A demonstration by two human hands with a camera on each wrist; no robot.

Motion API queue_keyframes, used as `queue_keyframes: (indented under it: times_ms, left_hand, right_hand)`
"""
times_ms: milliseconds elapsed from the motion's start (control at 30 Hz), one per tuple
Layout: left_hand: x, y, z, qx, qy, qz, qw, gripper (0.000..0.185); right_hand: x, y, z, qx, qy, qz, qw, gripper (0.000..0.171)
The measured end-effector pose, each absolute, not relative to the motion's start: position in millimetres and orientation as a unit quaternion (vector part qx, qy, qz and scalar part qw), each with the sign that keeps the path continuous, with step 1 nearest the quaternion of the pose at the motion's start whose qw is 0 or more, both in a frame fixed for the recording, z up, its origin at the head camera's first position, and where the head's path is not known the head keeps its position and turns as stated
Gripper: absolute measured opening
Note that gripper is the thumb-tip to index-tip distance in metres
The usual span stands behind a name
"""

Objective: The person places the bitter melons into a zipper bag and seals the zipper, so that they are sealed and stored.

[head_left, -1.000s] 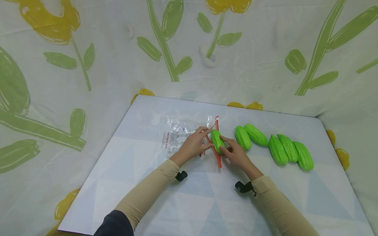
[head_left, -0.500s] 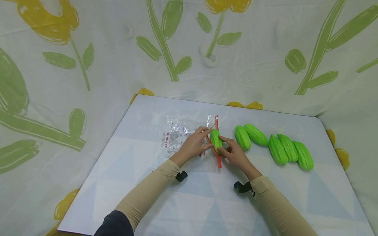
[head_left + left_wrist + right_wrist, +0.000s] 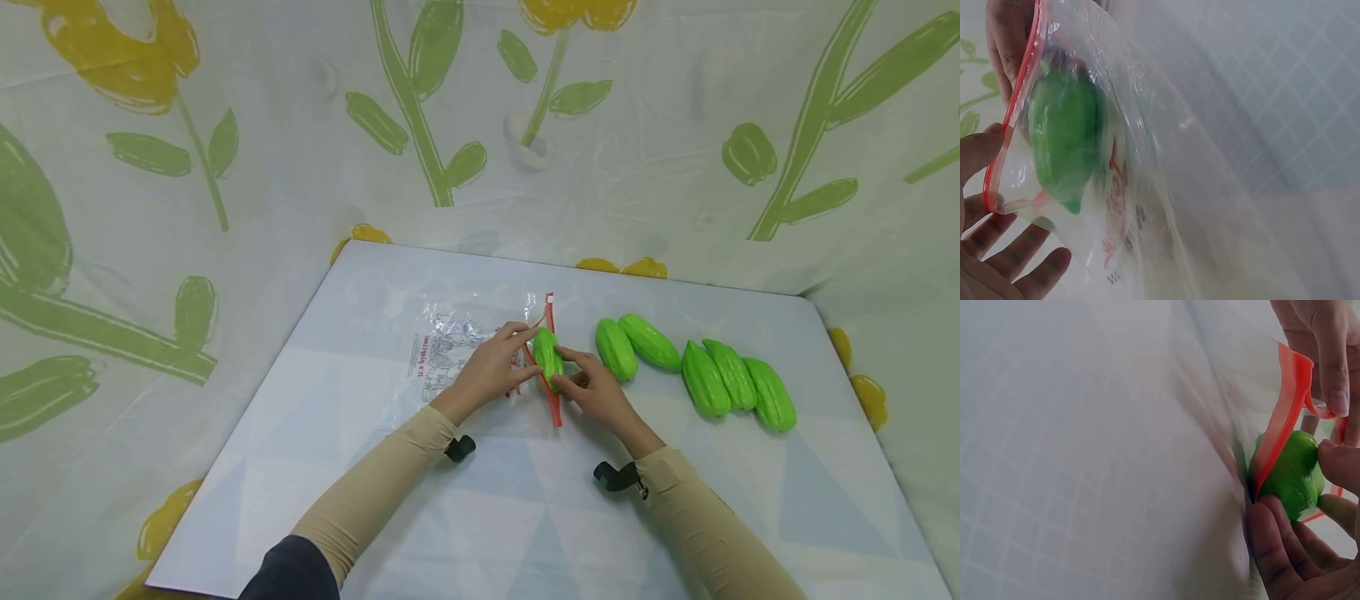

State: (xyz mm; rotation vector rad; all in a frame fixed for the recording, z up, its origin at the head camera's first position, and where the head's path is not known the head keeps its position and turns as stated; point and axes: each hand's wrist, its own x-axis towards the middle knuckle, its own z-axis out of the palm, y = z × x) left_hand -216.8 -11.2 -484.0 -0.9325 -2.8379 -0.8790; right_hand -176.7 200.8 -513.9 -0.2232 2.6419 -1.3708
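A clear zip bag (image 3: 447, 354) with a red zip edge (image 3: 555, 408) lies on the table, its mouth facing right. My left hand (image 3: 483, 367) pinches the bag's red edge and keeps the mouth apart, as the left wrist view shows at the red zip strip (image 3: 1021, 87). With fingers and thumb, my right hand (image 3: 598, 390) holds a green ridged gourd (image 3: 548, 357) at the mouth. Seen through the film in the left wrist view, the gourd (image 3: 1063, 137) is partly inside. The right wrist view shows right-hand fingers around the gourd's near end (image 3: 1300, 478).
Several more green gourds (image 3: 705, 381) lie in a loose row to the right of my right hand. The pale, triangle-patterned table (image 3: 480, 533) ends at a back edge before a white cloth (image 3: 300, 167) printed with flowers.
The gourd and my right hand have shifted slightly left, further into the bag's mouth. My left hand stays in place on the bag's edge.
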Motion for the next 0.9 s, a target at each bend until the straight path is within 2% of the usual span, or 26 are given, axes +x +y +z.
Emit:
queue_keyframes:
  times_ms: [500, 900]
  left_hand:
    - [-216.0, -10.9, -483.7, -0.298, -0.913, -0.278, 0.012, 0.068]
    - [-215.8, -10.9, -483.5, -0.296, -0.914, -0.279, 0.008, 0.069]
  right_hand:
    - [-175.5, 206.0, -515.2, -0.100, 0.873, -0.475, 0.045, 0.053]
    - [-172.8, 206.3, -512.6, -0.084, 0.876, -0.472, 0.050, 0.051]
